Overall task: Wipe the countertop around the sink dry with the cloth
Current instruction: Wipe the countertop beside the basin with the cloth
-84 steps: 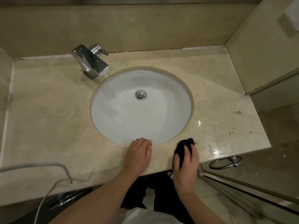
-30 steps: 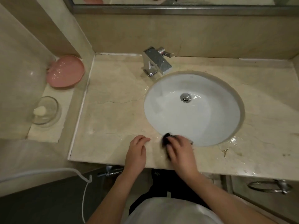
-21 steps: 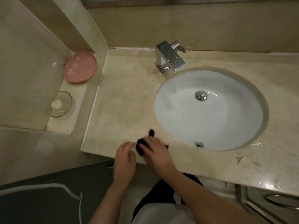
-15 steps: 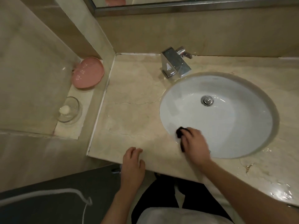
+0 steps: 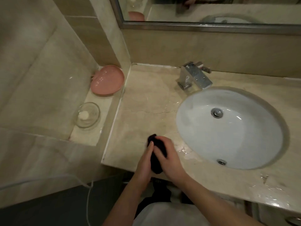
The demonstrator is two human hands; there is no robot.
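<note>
A beige marble countertop (image 5: pixel 146 101) surrounds a round white sink (image 5: pixel 228 128). A small black cloth (image 5: pixel 156 158) lies bunched at the counter's front edge, left of the sink. My right hand (image 5: pixel 169 159) is closed over the cloth from the right. My left hand (image 5: pixel 145 162) presses flat against the cloth's left side, fingers straight. Most of the cloth is hidden between the two hands. Water films shine on the counter just right of my hands, left of the sink near the faucet, and at the front right corner (image 5: pixel 273 191).
A chrome faucet (image 5: pixel 194 77) stands behind the sink. On a lower ledge to the left sit a pink dish (image 5: pixel 107 82) and a glass bowl (image 5: pixel 87 115) with a white lump. A mirror (image 5: pixel 211 10) hangs above. A white hose (image 5: pixel 88 201) hangs below the counter.
My right hand has slid the cloth left from the sink rim to the front counter edge. My left hand has come up from the counter edge against the cloth.
</note>
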